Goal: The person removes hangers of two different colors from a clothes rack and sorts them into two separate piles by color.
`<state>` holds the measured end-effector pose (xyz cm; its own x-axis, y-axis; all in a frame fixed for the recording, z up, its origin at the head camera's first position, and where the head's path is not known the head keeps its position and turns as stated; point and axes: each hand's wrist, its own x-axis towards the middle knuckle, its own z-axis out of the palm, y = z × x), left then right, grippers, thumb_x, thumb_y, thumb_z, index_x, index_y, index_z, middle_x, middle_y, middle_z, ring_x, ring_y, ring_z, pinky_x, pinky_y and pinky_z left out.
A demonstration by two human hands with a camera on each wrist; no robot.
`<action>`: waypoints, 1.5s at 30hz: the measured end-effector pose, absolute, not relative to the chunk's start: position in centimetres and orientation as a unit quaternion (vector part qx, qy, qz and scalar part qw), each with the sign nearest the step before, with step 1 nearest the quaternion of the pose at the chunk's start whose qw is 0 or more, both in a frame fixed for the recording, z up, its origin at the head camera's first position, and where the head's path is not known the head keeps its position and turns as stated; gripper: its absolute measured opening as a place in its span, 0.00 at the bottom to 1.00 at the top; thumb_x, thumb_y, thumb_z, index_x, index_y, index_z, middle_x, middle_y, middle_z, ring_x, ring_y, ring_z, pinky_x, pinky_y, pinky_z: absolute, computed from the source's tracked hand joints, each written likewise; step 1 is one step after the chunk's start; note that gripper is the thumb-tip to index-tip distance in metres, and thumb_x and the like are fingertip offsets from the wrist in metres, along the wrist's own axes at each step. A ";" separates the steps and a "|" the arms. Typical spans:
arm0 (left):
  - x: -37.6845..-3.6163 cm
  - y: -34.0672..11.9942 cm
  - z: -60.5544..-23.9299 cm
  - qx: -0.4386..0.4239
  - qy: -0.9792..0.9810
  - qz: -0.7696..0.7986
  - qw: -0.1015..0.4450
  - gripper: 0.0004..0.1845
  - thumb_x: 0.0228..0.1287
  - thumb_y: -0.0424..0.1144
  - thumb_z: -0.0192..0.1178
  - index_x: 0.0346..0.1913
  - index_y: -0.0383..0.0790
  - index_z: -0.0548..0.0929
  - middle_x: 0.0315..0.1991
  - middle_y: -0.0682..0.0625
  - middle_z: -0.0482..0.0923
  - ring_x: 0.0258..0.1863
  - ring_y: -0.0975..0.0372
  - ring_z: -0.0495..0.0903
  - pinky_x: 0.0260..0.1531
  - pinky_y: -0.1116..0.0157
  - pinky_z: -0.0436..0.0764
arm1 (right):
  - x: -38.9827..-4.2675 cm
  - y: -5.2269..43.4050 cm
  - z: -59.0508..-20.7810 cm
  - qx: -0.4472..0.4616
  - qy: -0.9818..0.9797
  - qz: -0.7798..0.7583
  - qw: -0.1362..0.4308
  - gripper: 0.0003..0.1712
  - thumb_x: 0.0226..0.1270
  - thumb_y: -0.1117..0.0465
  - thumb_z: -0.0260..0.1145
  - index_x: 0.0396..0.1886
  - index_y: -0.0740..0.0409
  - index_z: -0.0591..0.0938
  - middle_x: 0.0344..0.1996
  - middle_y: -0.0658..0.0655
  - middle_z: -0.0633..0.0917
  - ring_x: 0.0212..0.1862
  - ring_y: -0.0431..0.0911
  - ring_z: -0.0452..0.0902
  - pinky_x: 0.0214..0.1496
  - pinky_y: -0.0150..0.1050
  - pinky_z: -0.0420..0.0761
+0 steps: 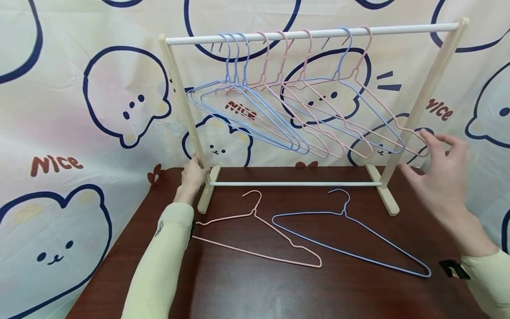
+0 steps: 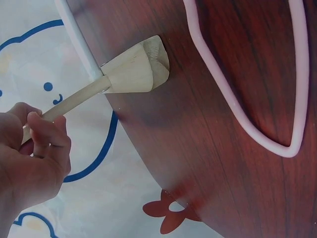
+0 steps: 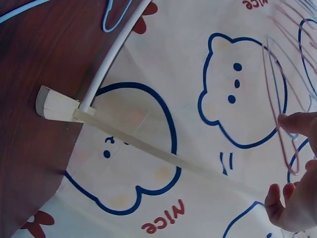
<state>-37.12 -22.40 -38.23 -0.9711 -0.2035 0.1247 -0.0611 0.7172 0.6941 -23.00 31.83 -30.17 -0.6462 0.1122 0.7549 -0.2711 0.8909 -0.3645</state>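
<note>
Rightmost pink hanger (image 1: 382, 106) hangs on the white rail (image 1: 311, 33) of the small wooden rack (image 1: 422, 106), last in a row of blue and pink hangers (image 1: 255, 110), all tilted down to the right. My right hand (image 1: 440, 177) is at its lower end, fingers (image 1: 428, 139) spread and loosely curved, index tip touching or just beside the wire. From the right wrist view I see the fingertip on the pink wire but no closed grip, so I call it open, holding nothing. My left hand (image 1: 193, 175) is curled around the rack's left post low down, near the foot (image 2: 136, 67); left wrist view confirms a firm wrap.

On the worktop (image 1: 247, 288), in front of the rack, lie a loose pink hanger (image 1: 259, 235) and a loose blue hanger (image 1: 350, 239), apart from each other.

Risks, as I judge them: the hangers overlap closely, so pulling the end one could snag the blue neighbour and drag several along the rail or off it. The rack looks light; a sideways tug could tip or slide it if my left hand slackens. The rear feet sit near the worktop's back edge, so a push could send it off. A fingertip-only contact could let the wire slip.
</note>
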 end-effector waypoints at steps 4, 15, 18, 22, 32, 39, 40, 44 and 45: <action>-37.1 -22.5 -38.2 0.073 -0.919 -0.375 0.099 0.25 0.72 0.36 0.55 0.68 0.35 0.65 0.57 0.31 0.76 0.54 0.40 0.79 0.55 0.44 0.79 | -23.9 32.0 -30.4 0.048 -0.885 0.236 0.398 0.51 0.51 0.68 0.77 0.75 0.53 0.65 0.66 0.72 0.63 0.68 0.67 0.54 0.59 0.64 0.57; -37.2 -22.4 -38.2 0.078 -0.922 -0.367 0.098 0.23 0.71 0.36 0.56 0.66 0.34 0.66 0.55 0.31 0.77 0.53 0.40 0.79 0.55 0.44 0.79 | -25.2 32.2 -30.6 0.068 -0.875 0.178 0.445 0.45 0.61 0.67 0.72 0.76 0.44 0.64 0.44 0.67 0.80 0.30 0.57 0.76 0.25 0.22 0.56; -37.2 -22.4 -38.3 0.078 -0.923 -0.365 0.096 0.24 0.71 0.36 0.55 0.66 0.35 0.66 0.55 0.32 0.77 0.53 0.40 0.80 0.54 0.45 0.79 | -25.6 32.3 -30.7 0.074 -0.866 0.177 0.462 0.40 0.63 0.68 0.69 0.73 0.44 0.69 0.39 0.66 0.81 0.29 0.55 0.76 0.27 0.19 0.56; -37.2 -22.3 -38.3 0.077 -0.924 -0.362 0.095 0.25 0.71 0.37 0.55 0.67 0.36 0.66 0.56 0.32 0.77 0.53 0.41 0.80 0.53 0.46 0.80 | -25.9 32.4 -30.9 0.076 -0.856 0.184 0.477 0.34 0.64 0.69 0.68 0.69 0.46 0.75 0.36 0.65 0.82 0.30 0.31 0.70 0.31 0.18 0.57; -37.2 -22.3 -38.2 0.077 -0.924 -0.363 0.091 0.26 0.72 0.38 0.55 0.69 0.36 0.64 0.56 0.32 0.77 0.51 0.41 0.81 0.47 0.48 0.82 | -25.7 32.0 -30.8 0.072 -0.838 0.214 0.497 0.28 0.66 0.67 0.64 0.66 0.50 0.78 0.37 0.66 0.82 0.32 0.14 0.56 0.36 0.10 0.56; -37.0 -22.3 -38.0 0.075 -0.923 -0.366 0.094 0.23 0.72 0.37 0.55 0.66 0.36 0.66 0.52 0.32 0.78 0.45 0.43 0.83 0.35 0.55 0.83 | -24.8 30.6 -29.8 0.072 -0.813 0.220 0.534 0.23 0.66 0.67 0.66 0.61 0.59 0.80 0.37 0.68 0.83 0.33 0.15 0.54 0.33 0.14 0.53; -37.0 -22.3 -38.0 0.074 -0.923 -0.367 0.095 0.23 0.72 0.37 0.55 0.66 0.36 0.66 0.52 0.32 0.78 0.44 0.43 0.83 0.34 0.55 0.83 | -25.1 31.0 -30.0 0.075 -0.809 0.219 0.540 0.23 0.66 0.66 0.66 0.61 0.58 0.80 0.37 0.67 0.83 0.33 0.15 0.54 0.33 0.14 0.53; -36.9 -22.3 -38.0 0.072 -0.923 -0.367 0.094 0.23 0.72 0.37 0.55 0.65 0.35 0.66 0.52 0.32 0.78 0.44 0.43 0.83 0.35 0.55 0.83 | -25.2 31.6 -30.4 0.080 -0.796 0.221 0.558 0.23 0.67 0.63 0.66 0.62 0.54 0.81 0.39 0.66 0.84 0.33 0.14 0.55 0.34 0.15 0.54; -36.9 -22.2 -38.0 0.072 -0.923 -0.366 0.094 0.22 0.72 0.37 0.55 0.65 0.35 0.66 0.51 0.32 0.78 0.43 0.44 0.83 0.35 0.55 0.83 | -25.2 31.7 -30.5 0.079 -0.793 0.222 0.562 0.22 0.67 0.63 0.66 0.62 0.54 0.81 0.39 0.66 0.84 0.33 0.14 0.55 0.34 0.15 0.54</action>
